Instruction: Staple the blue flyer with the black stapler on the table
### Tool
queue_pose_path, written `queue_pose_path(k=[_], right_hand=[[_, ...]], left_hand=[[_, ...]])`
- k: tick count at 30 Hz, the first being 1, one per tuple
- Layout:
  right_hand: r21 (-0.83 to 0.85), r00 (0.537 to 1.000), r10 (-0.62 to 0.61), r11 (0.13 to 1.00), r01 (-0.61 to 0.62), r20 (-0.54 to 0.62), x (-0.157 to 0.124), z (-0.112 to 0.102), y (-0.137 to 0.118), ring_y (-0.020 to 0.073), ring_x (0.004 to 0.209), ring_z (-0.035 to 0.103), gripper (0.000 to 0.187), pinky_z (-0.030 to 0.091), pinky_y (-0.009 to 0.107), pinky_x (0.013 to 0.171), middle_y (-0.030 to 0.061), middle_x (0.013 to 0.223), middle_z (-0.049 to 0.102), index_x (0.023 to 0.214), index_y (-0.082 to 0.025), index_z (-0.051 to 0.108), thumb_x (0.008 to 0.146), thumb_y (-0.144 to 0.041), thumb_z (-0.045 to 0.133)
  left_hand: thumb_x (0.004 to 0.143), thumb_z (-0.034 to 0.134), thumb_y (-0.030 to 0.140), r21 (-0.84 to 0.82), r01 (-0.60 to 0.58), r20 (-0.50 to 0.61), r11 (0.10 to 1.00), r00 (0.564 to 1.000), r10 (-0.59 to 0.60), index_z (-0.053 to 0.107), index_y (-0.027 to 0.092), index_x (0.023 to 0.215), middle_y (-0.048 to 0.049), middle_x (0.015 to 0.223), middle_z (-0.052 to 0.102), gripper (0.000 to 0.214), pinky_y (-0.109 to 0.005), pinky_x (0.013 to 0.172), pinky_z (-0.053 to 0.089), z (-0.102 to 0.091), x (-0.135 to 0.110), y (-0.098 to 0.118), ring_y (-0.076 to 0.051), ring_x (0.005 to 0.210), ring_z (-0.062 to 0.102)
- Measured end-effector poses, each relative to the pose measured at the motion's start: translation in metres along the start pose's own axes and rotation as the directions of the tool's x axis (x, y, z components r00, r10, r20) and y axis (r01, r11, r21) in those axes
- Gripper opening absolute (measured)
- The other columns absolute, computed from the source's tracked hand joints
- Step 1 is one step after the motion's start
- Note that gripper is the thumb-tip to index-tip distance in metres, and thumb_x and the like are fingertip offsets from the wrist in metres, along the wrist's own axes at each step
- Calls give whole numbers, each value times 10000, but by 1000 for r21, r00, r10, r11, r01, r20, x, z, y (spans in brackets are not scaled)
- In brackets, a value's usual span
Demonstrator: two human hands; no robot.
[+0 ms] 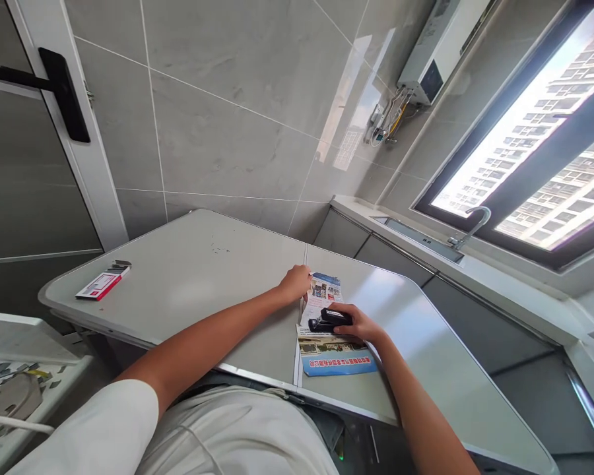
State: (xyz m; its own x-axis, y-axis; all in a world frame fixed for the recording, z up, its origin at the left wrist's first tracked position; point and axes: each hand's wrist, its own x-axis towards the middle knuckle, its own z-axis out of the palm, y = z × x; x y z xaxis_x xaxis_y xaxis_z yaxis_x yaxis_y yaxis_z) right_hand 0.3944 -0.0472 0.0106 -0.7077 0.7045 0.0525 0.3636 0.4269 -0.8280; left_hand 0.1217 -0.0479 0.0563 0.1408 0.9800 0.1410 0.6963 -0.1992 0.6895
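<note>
A printed paper leaflet (339,365) with a blue band and red characters lies on the white table (247,264), creased and partly folded. My left hand (296,284) has its fingers closed at the leaflet's far left edge. My right hand (362,323) is wrapped around a black stapler (329,319), which lies over the middle of the leaflet. The stapler's jaw end points left; whether it bites the paper is hard to see. At the table's left end rests a red and white small box (99,285), with dark grey staple strips (119,265) at its far end.
A white tray or drawer (39,343) with assorted items stands at lower left, beside the table. A door with a black handle (64,95) is at the left. A counter with a sink (420,239) and faucet (472,225) runs along the right under the window.
</note>
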Motion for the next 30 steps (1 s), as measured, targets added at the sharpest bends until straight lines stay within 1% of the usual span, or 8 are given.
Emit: queue_pose_path(k=[3,7,11,15,19,21,24,30], right_hand=[[-20,994,-47,999,49,95,5,8,-14,292,1058,681,504,534,403,957,76,1146,736,1200,-192,726,794,-470,832],[-40,988,-83,995,89,131,15,28,-38,256,1009,665,473,520,360,909,58,1112,730,1215,-190,707,825,-437,812],[-103,986,-140,983,149,94,34,68,-66,218,944,640,385,501,324,849,42,1071,713,1180,-199,696,853,-381,786],[-150,984,-169,973,175,56,66,116,-91,203,906,625,339,481,311,803,30,1050,704,1157,-212,681,847,-305,779],[-184,982,-189,965,188,7,100,149,-103,193,871,599,307,457,302,772,20,1016,689,1077,-215,670,803,-258,803],[-216,980,-199,958,191,-16,113,156,-105,189,853,579,299,440,296,755,15,983,665,1012,-211,653,770,-252,823],[-236,978,-210,950,205,4,119,156,-107,184,844,564,298,421,286,742,8,959,642,968,-211,629,755,-260,831],[-214,977,-190,955,208,98,97,137,-109,150,776,548,266,394,253,689,-21,893,631,924,-203,611,777,-278,820]], left_hand=[[997,503,234,43,-30,-10,999,999,30,734,164,924,-99,772,753,252,-280,693,443,-11,-4,-16,-211,711,698],[951,580,220,92,-38,-17,995,999,40,750,179,876,-98,899,774,190,-274,742,436,-28,-5,-50,-210,821,686],[909,605,180,141,-13,-36,990,999,18,747,179,838,-94,897,765,158,-278,768,439,-43,-5,-91,-216,841,667],[889,575,166,209,-7,-52,978,998,18,723,191,781,-85,842,724,186,-311,807,467,-65,-10,-131,-241,845,654],[871,545,117,268,-39,-83,963,995,64,729,189,912,-102,988,676,202,-352,934,476,-89,-18,-158,-257,977,630],[881,527,110,287,-50,-100,957,992,82,718,185,997,-115,1051,651,235,-384,977,466,-95,-20,-166,-271,1035,607],[893,517,121,291,-71,-100,954,989,105,695,181,953,-114,1043,631,197,-395,983,459,-100,-21,-173,-273,1035,591],[813,573,151,229,-131,-39,964,989,144,626,191,768,-67,897,611,81,-335,823,451,-99,-25,-169,-227,845,573]])
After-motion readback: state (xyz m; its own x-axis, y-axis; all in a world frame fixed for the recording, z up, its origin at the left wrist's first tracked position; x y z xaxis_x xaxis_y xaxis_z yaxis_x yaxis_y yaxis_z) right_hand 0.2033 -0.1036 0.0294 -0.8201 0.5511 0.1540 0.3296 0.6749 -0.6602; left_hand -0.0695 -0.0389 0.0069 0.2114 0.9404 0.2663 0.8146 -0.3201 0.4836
